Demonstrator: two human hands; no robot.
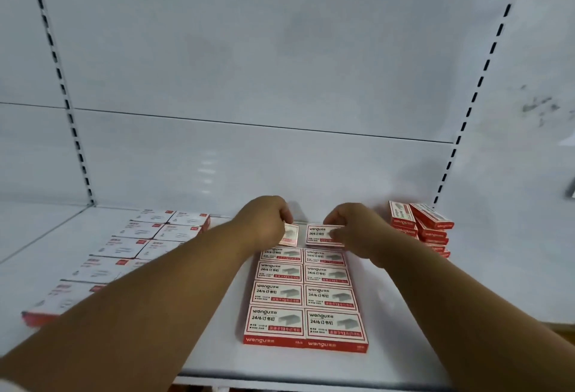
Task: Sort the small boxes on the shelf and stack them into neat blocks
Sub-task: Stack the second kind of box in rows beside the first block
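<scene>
Two hands setting the back row of the middle block, one box each.

Left hand (267, 220) fingers pinch a box (291, 235); right hand (351, 223) fingers grip another box (323, 235), both at the back end of the two-column block (303, 298) mid-shelf (217, 357). Risk: wrists nudge the rows below out of line; right forearm could clip the loose pile (420, 228) toward the shelf's back right corner.

Both forearms are showing bare right up to the frame edge, no sleeves, and the hands (267, 220) aren't wearing rings, watches or gloves
</scene>
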